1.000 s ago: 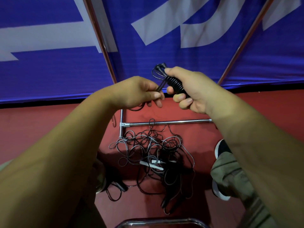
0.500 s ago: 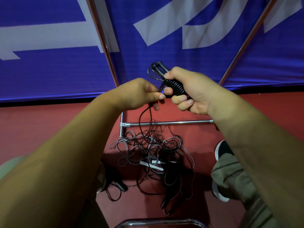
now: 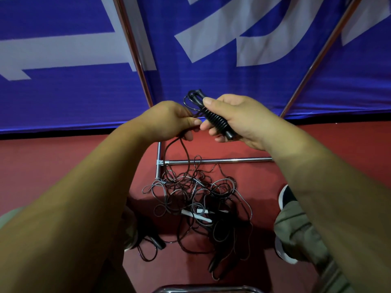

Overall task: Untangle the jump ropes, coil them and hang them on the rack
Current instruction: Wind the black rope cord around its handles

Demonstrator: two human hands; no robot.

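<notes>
1. Right hand (image 3: pixel 239 121) is wrapped round the ribbed black handles (image 3: pixel 215 118), up in front of the blue banner (image 3: pixel 211 81). It looks like two handles together, though the grip hides part of them.
2. Left hand (image 3: pixel 169 121) pinches the thin cord (image 3: pixel 182 149) just beside those handles, and the cord drops from there to the floor.
3. Down below, the tangle (image 3: pixel 196 199) lies heaped on the red floor (image 3: pixel 249 144) against the rack's base bar (image 3: pixel 228 160), with a white handle (image 3: pixel 196 214) buried in it.
4. My read: early days. One rope is in hand, its cord not yet clear of the heap. No coil is formed, and nothing hangs on the rack in view.
</notes>
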